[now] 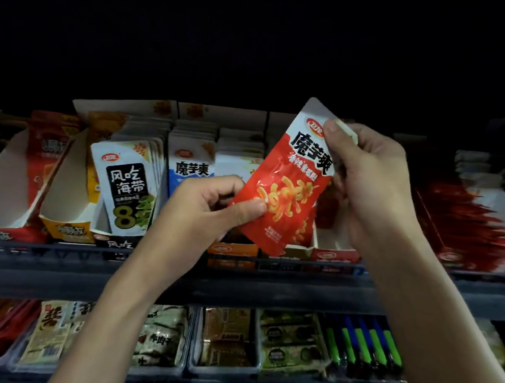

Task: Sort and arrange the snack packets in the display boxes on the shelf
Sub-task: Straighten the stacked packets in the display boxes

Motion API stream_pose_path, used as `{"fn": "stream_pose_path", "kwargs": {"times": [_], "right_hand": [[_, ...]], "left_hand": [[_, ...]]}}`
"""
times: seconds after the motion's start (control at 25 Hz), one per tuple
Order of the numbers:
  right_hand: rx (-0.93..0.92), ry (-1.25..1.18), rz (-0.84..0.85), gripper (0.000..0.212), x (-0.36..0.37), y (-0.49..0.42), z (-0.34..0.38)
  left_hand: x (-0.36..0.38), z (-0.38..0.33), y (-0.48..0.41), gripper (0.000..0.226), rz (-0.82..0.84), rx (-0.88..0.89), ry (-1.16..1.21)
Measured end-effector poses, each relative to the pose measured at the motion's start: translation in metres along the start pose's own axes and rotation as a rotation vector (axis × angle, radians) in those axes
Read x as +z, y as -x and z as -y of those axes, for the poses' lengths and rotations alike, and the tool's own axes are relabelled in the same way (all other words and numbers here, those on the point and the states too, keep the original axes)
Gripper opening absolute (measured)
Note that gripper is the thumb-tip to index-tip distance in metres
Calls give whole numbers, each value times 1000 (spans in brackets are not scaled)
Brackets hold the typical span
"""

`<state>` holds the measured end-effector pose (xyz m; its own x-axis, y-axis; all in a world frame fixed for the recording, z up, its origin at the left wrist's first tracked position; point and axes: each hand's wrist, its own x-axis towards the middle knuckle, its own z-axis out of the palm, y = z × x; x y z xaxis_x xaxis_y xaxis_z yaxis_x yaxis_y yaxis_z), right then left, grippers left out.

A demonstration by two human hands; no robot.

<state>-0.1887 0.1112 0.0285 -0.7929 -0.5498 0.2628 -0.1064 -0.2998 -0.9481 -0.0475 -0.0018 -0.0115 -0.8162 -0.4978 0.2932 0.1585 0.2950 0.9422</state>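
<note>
**Two hands held one red packet over the shelf's front edge**

Both hands were on a single red packet (288, 194), tilted in the air above the front edge of the shelf (52, 267), right of its middle. The left hand (212, 206) pinched the packet's lower left edge between thumb and curled fingers (249, 209). The right hand (366, 183) pinched its upper right corner, thumb on the printed face. Neither hand had let go.

Below and behind the packet stood a row of display boxes (66, 219). An orange-fronted box (233, 249) sat directly under it and a red-fronted box (334, 255) just to the right. Further left, blue packets (190, 170) and black-and-white seaweed packets (128, 185) stood upright in their own boxes.

The likely step was placing the packet in its matching box (judging by colour, the red-fronted one). The main risk was a mis-sort. The orange box lay closest beneath, the fronts looked alike in dim light, and the packet hid much of both openings. A second risk was the slick film. With only corner pinches, releasing one hand early could let the packet swing, slip and drop past the front edge onto the trays (221, 370) below. Pushing it in tilted could also crumple it or leave it leaning.
</note>
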Motion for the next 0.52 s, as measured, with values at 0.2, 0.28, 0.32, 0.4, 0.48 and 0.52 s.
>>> {"fn": "stream_pose_path", "kwargs": {"times": [0.2,0.28,0.32,0.4,0.48,0.52], "right_hand": [[-39,85,-91,15,-25,-3,0],[-43,112,-110,16,-33,-4,0],[-37,121,-118,17,-36,-5,0],[-28,141,-142,19,-42,-7,0],[-33,190,-166,19,-47,-10,-1],[-40,221,-171,19,-50,-12,-1]], "left_hand": [[29,-5,-5,11,108,-49,26],[35,-4,-8,12,101,-46,25],[39,-4,-9,13,89,-40,15],[45,-2,-12,14,54,-27,-21],[51,-1,-15,16,30,-32,-50],[52,0,-16,17,25,-39,-51]]}}
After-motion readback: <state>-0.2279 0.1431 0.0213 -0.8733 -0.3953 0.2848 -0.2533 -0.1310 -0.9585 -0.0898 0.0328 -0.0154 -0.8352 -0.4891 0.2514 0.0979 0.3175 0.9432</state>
